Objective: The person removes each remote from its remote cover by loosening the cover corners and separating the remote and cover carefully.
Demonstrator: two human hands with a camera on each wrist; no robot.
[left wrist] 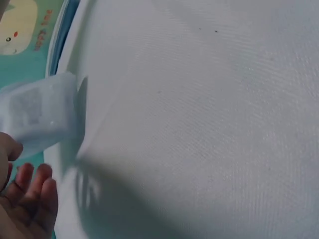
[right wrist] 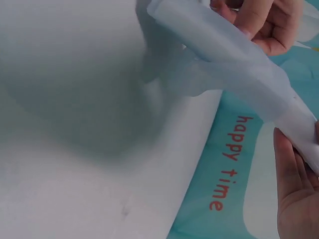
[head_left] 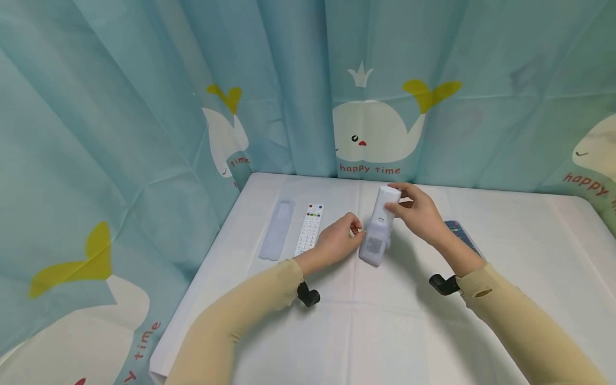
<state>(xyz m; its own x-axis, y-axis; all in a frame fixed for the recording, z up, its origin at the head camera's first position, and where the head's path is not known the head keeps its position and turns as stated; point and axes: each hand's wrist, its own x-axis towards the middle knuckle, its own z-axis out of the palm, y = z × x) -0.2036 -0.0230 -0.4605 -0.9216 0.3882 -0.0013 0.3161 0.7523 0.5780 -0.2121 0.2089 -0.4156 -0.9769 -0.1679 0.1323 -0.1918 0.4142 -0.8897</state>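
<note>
A white remote control (head_left: 386, 202) is held up at a tilt over the table, its back side facing the head camera. A translucent soft cover (head_left: 374, 245) wraps its lower part, and a grey label shows through. My right hand (head_left: 417, 215) grips the bare upper end between thumb and fingers. At the cover's left edge, my left hand (head_left: 337, 238) pinches the soft material with thumb and forefinger. In the right wrist view the cover (right wrist: 219, 47) bulges loosely away from the remote along one side. The remote's button side is hidden.
Left of the hands, a second white remote (head_left: 309, 229) lies buttons up beside an empty-looking translucent cover (head_left: 276, 230). A dark blue remote (head_left: 461, 235) lies partly behind the right wrist. The white-covered table (head_left: 385, 331) meets a whale-print curtain (head_left: 298, 80) at the back and left.
</note>
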